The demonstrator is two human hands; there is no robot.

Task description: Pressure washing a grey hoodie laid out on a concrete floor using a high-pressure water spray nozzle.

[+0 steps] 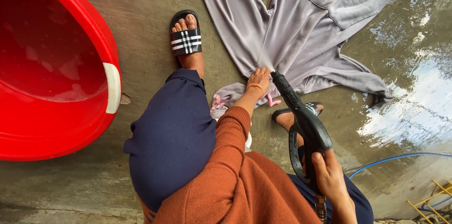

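left hand: you pin the grey garment flat on the floor.
right hand: you clench the spray gun; keep its nozzle low, aimed just past your fingers.

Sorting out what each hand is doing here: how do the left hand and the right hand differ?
The left hand reaches far forward and presses on the grey garment; the right hand stays close to the body, gripping the black spray gun. Both are bare.

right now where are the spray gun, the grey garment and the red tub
spray gun [308, 127], head view, on the black body above the trigger
grey garment [301, 26], head view, on the flat middle of the cloth
red tub [96, 31], head view, on the right-hand rim
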